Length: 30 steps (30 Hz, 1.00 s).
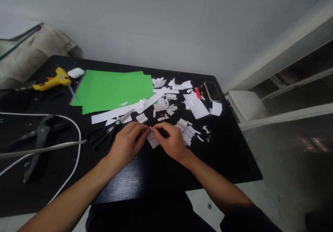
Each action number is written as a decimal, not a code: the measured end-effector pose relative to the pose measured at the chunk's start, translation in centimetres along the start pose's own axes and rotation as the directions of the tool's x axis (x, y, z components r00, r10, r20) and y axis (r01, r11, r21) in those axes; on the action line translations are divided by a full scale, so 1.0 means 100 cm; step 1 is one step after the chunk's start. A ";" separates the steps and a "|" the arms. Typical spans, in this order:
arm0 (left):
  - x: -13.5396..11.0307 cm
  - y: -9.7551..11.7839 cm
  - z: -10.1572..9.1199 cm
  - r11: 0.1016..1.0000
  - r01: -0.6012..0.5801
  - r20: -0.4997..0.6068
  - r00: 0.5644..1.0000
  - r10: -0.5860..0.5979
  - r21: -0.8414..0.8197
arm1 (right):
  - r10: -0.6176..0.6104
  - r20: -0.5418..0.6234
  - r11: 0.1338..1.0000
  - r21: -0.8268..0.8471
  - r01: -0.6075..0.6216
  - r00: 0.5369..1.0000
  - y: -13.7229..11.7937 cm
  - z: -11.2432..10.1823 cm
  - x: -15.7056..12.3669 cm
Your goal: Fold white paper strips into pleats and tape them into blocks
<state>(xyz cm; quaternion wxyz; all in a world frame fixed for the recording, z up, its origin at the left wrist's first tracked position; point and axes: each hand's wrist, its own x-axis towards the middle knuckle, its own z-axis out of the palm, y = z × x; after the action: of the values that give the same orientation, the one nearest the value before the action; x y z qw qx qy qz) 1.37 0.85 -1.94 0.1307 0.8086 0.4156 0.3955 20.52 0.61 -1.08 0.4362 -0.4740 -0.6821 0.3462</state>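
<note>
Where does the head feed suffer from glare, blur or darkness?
Head view: pale glare on the black table below the left hand; head view, right side: white shelving dim and blurry; head view, centre: held paper piece soft, fine detail unclear.

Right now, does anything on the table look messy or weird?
Yes: around the white piece that the left hand and right hand pinch, paper scraps lie scattered and crooked across the table, unlike the flat green sheets.

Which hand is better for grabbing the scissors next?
Probably the left hand: the scissors lie right beside it. The right hand is farther away. Both hands pinch a white paper, so the left would need to let go first.
</note>
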 end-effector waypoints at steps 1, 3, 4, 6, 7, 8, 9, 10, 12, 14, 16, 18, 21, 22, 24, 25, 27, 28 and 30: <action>-0.001 0.000 0.001 1.000 -0.001 0.005 1.000 0.001 -0.002 | -0.026 -0.005 0.999 -0.031 0.025 1.000 0.000 0.001 0.000; -0.001 -0.001 0.002 1.000 -0.010 0.011 1.000 0.011 -0.008 | -0.070 -0.012 0.995 -0.071 0.069 0.997 0.001 0.002 -0.001; -0.002 -0.001 0.003 1.000 -0.016 0.012 1.000 0.016 -0.011 | -0.088 -0.014 0.993 -0.082 0.087 0.996 0.002 0.003 -0.002; -0.001 0.000 0.003 1.000 -0.022 0.014 1.000 0.023 -0.013 | -0.113 -0.013 0.990 -0.092 0.111 0.993 0.003 0.004 -0.002; -0.001 0.000 0.002 1.000 -0.022 0.017 1.000 0.023 -0.014 | -0.119 -0.013 0.988 -0.095 0.118 0.993 0.003 0.004 -0.002; -0.001 0.000 0.002 1.000 -0.022 0.020 1.000 0.023 -0.014 | -0.124 -0.014 0.988 -0.099 0.122 0.992 0.003 0.004 -0.003; -0.001 0.001 0.002 1.000 -0.022 0.022 1.000 0.023 -0.013 | -0.128 -0.017 0.987 -0.103 0.125 0.992 0.003 0.004 -0.003; -0.002 0.001 0.002 1.000 -0.025 0.022 0.999 0.025 -0.010 | -0.132 -0.019 0.986 -0.108 0.129 0.991 0.003 0.004 -0.003; -0.002 0.000 0.001 1.000 -0.030 0.021 0.999 0.030 -0.001 | -0.143 -0.020 0.983 -0.119 0.139 0.990 0.003 0.004 -0.003; -0.002 0.000 0.001 0.999 -0.034 0.018 0.999 0.034 0.002 | -0.157 -0.018 0.980 -0.128 0.153 0.987 0.004 0.004 -0.003; -0.002 0.001 0.001 0.999 -0.034 0.019 0.999 0.034 -0.002 | -0.165 -0.016 0.978 -0.129 0.162 0.986 0.004 0.004 -0.003; -0.001 0.001 0.001 0.999 -0.036 0.023 0.999 0.036 -0.008 | -0.169 -0.018 0.978 -0.127 0.165 0.986 0.004 0.004 -0.003; -0.001 0.002 0.001 0.999 -0.043 0.027 0.999 0.043 -0.010 | -0.165 -0.020 0.979 -0.126 0.161 0.986 0.004 0.004 -0.003; -0.001 0.002 0.001 0.999 -0.043 0.027 0.999 0.043 -0.010 | -0.162 -0.020 0.979 -0.126 0.159 0.987 0.004 0.004 -0.003; -0.001 0.001 0.001 0.999 -0.040 0.025 0.999 0.040 -0.008 | -0.158 -0.018 0.980 -0.125 0.154 0.987 0.003 0.004 -0.003; -0.001 0.001 0.001 0.999 -0.038 0.025 0.999 0.038 -0.006 | -0.157 -0.020 0.980 -0.124 0.154 0.987 0.002 0.004 -0.003; -0.001 0.001 0.001 0.999 -0.034 0.025 0.999 0.034 -0.002 | -0.157 -0.023 0.981 -0.122 0.153 0.987 0.002 0.004 -0.003; -0.001 0.001 0.001 0.999 -0.033 0.025 0.999 0.033 0.001 | -0.155 -0.025 0.981 -0.121 0.150 0.988 0.001 0.004 -0.003; -0.002 0.001 0.001 1.000 -0.025 0.022 0.999 0.024 0.009 | -0.141 -0.029 0.983 -0.121 0.137 0.990 0.001 0.003 -0.003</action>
<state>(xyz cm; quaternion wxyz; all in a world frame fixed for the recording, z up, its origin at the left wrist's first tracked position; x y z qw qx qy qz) 1.40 0.68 -2.03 0.1265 0.8185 0.4061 0.3861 20.30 0.29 -1.39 0.4430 -0.4567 -0.7247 0.2645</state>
